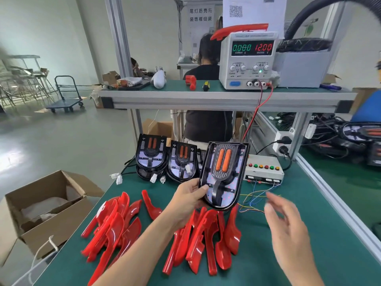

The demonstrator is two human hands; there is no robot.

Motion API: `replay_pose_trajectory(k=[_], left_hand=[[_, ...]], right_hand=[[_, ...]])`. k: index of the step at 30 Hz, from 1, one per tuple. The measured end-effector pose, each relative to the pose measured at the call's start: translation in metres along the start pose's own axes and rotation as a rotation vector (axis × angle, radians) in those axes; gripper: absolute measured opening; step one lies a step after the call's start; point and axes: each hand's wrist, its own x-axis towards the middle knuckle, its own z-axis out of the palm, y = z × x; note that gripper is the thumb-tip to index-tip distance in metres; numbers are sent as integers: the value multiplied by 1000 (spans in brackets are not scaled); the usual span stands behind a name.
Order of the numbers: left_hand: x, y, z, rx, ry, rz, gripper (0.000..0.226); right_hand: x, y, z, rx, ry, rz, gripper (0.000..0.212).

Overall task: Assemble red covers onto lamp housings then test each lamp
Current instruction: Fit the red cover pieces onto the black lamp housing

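Two hands over a green bench (309,254), left hand (190,198) gripping a black housing (223,174) by its edge, thumb on its face, right hand (288,221) blurred, fingers loosely spread, holding nothing, red covers (206,238) heaped below the fingers, more housings (151,153) beyond them

The red covers (115,226) are glossy, translucent-looking plastic. The lamp housing (223,174) has a shiny black plastic rim. The bench (321,205) top is matt green; its frame is brushed metal. The box (49,209) is plain brown cardboard.
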Motion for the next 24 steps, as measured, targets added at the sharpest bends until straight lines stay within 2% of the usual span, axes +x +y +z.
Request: replay_pose_trajectory(k=[2,4,5,6,7,10,13,15,17,19,22,24], left_hand=[[-5,4,4,-8,-20,2,27],[-8,7,8,0,-35,10,28],[-9,8,10,9,-44,12,28],[-10,8,13,19,-55,11,28],[-12,8,16,28,-67,8,28],[-14,4,21,24,-79,8,29],[-17,3,25,103,-53,14,27],[-17,4,29,178,33,-20,37],[-16,5,29,211,192,-89,47],[-15,5,27,217,245,-177,44],[-16,3,31,133,154,-381,43],[-16,3,38,-93,76,-562,49]], right_hand=[[23,-10,12,91,-120,158,41],[39,-17,25,142,-256,232,87],[44,-18,31,177,-312,220,97],[48,-18,37,209,-356,184,93],[51,-18,42,231,-384,141,80],[54,-16,46,260,-367,112,52],[53,-12,45,231,-284,122,46],[55,-11,42,239,-186,133,46],[60,-13,40,343,-86,160,41],[66,-24,36,562,-14,246,38],[72,-45,26,815,-4,285,43],[73,-55,21,884,-15,265,44]])
